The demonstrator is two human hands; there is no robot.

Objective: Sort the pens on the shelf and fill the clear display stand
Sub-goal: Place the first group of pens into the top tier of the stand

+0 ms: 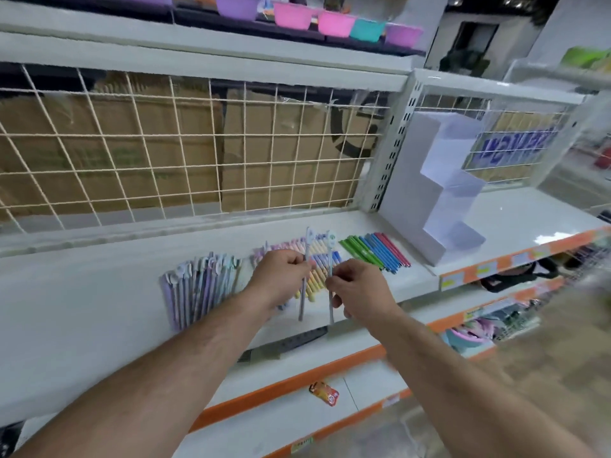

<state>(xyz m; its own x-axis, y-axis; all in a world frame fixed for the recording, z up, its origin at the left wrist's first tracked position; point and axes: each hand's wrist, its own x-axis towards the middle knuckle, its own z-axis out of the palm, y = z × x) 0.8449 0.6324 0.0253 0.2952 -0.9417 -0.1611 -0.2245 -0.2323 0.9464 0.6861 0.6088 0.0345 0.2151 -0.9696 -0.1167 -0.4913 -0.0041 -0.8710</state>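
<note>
Shelf (pixel 99 292): white, with an orange front edge, running from 9 o'clock to 3 o'clock across the view; it carries all the pens and the stand.
Wire grid (pixel 165 143): cream mesh standing upright along the back of the shelf, at 12 o'clock from the hands, with brown cardboard behind it.
Clear display stand (pixel 439 193): stepped in tiers, upright on the shelf at 2 o'clock from the hands, well apart from them; no pens show in it.
Left hand (pixel 281 276): fingers curled, pinching one pen by its middle.
Right hand (pixel 360 289): just beside the left, at its 3 o'clock, fingers curled round a second pen.
Pastel pens (pixel 198 285): a purple and blue row lying flat at 9 o'clock from the left hand.
Yellow and pink pens (pixel 317 252): a row lying flat under and at 12 o'clock from the hands, partly hidden by them.
Green, blue and pink pens (pixel 377 252): a tight row at 1 o'clock from the right hand, near the foot of the stand.
Left pen (pixel 301 305): grey, held near upright, shaped topper at 12 o'clock.
Right pen (pixel 331 314): pale blue, upright, parallel to the other, just apart from it.
Red packet (pixel 324 393): lying on the lower shelf at 6 o'clock from the hands.
</note>
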